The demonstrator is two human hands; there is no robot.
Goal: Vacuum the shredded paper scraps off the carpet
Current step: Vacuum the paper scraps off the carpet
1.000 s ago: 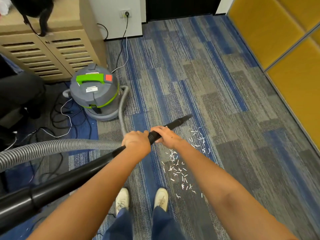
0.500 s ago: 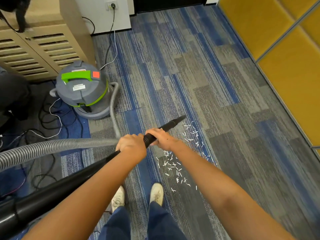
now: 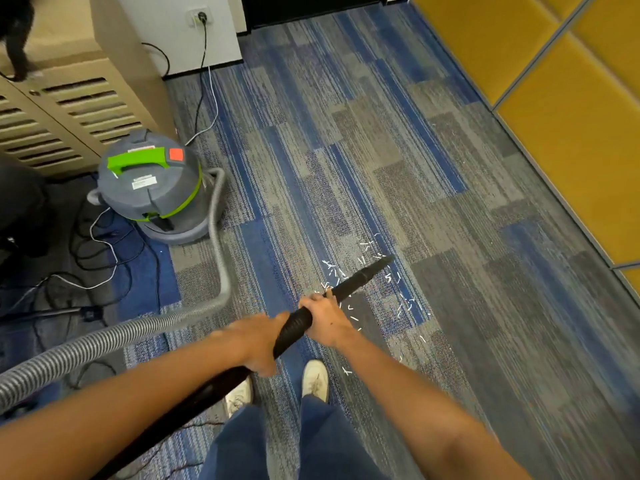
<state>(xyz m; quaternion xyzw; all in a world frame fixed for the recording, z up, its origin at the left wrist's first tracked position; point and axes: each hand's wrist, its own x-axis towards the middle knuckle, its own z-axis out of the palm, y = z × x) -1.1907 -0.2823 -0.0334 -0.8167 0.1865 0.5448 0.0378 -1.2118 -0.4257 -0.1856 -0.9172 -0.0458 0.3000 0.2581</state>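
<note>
R hand (image 3: 325, 317) curls round the wand (image 3: 353, 282), nearer the tip; L hand (image 3: 259, 341) grips just behind. Wand runs away & rightward, tip among scraps (image 3: 388, 277) on carpet (image 3: 346, 150); most lie ahead-right of R hand, a few by the feet.

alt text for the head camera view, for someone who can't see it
Seen from above, the left hand and right hand grip a black vacuum wand whose tip points down among white paper scraps scattered on striped blue and grey carpet. A grey and green vacuum canister stands to the left, its ribbed hose curving toward the person.
</note>
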